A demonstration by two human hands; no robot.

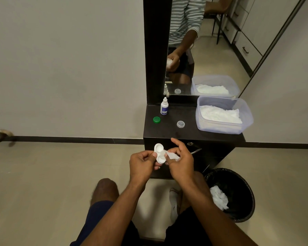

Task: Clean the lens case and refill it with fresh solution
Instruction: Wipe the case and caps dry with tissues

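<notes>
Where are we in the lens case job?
Done: both caps are off, the green cap and clear cap on the shelf. In hand: the left hand holds the lens case while the right hand wipes it with a tissue. Left: refilling from the solution bottle, recapping.

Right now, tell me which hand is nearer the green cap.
Left. The left hand, gripping the lens case, sits below the green cap; the right hand, pinching a tissue, is farther right.

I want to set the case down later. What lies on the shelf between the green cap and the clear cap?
In the head view, only bare dark shelf lies between the green cap and the clear cap; the solution bottle stands behind that stretch.
</notes>
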